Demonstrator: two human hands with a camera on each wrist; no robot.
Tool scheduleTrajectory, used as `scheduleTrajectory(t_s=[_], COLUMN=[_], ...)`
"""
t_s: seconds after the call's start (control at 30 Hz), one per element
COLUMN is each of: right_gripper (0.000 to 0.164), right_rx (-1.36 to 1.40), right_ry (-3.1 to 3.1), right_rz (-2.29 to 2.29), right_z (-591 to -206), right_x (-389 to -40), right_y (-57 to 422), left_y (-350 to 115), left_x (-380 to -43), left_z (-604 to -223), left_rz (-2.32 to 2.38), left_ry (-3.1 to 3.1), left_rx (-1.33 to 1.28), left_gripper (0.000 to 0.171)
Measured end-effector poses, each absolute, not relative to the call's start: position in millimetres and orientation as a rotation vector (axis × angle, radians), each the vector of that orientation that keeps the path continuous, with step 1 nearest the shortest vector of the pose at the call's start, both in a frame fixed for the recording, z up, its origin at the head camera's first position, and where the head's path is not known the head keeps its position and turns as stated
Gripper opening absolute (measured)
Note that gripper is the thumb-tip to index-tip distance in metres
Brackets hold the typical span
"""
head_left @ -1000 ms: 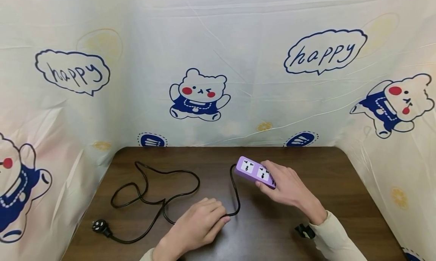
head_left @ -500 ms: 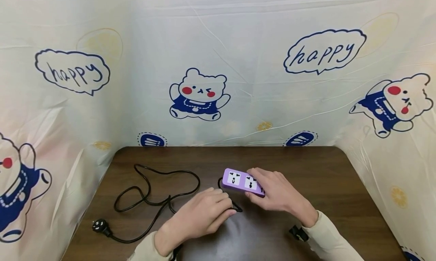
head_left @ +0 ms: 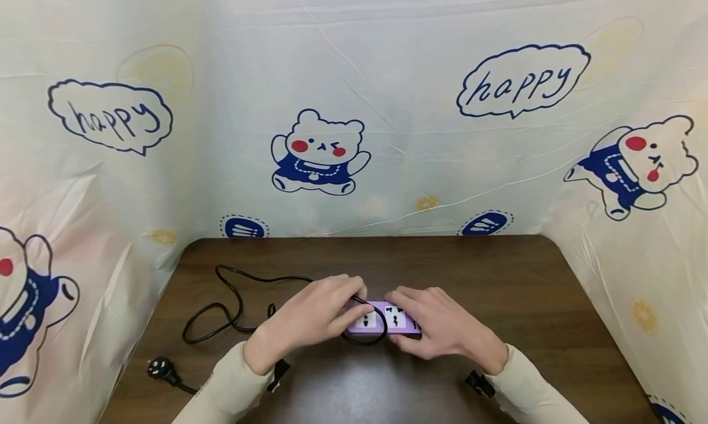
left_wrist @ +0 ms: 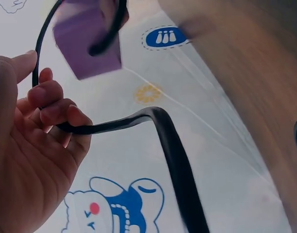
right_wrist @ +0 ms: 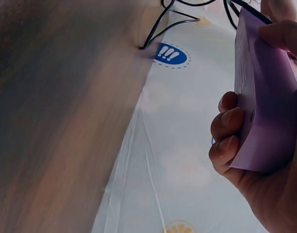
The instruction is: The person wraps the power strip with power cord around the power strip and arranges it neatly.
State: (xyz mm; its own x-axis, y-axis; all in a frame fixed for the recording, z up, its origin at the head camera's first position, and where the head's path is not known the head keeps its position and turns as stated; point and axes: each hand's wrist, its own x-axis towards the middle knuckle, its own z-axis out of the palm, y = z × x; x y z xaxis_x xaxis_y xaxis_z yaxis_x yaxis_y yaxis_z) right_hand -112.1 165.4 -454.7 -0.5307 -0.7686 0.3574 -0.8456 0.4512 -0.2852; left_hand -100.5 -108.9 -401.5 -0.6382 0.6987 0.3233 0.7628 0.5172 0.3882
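A purple power strip with white socket faces is gripped at its right end by my right hand. In the right wrist view, fingers curl under the power strip and the thumb lies along its other side. My left hand holds the black cord near the strip's left end, where the cord loops across the sockets. The left wrist view has the cord running through the curled fingers, with the thumb against it. Part of the strip's left end is hidden behind the left hand.
The rest of the cord lies in loose loops on the left of the brown wooden table. Its black plug rests near the left edge. Printed curtains hang behind and on both sides.
My right hand has brought the power strip left and nearer. My left hand has risen toward the strip's left end with the cord, which now loops over the sockets.
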Motion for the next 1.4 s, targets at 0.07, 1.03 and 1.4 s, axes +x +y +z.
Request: scheduleTrajectory(t_s=[0.07,1.03,1.4], right_gripper=[0.047,0.047,0.044], right_rx=[1.444,1.551,1.471], right_ry=[-2.511,-2.414,-2.435], right_rz=[0.649,0.842,0.944], right_z=[-454,-443,-446], right_x=[-111,-108,-114], right_y=[163,167,176], left_y=[-111,-110,-103], left_x=[-104,-138,-130], left_z=[-402,-460,-484], left_rz=[-0.834,-1.920,-1.997], left_ry=[-2.654,-2.650,-2.517], left_rx=[-1.269,-1.283,-1.223], left_gripper=[0.022,0.011,0.021])
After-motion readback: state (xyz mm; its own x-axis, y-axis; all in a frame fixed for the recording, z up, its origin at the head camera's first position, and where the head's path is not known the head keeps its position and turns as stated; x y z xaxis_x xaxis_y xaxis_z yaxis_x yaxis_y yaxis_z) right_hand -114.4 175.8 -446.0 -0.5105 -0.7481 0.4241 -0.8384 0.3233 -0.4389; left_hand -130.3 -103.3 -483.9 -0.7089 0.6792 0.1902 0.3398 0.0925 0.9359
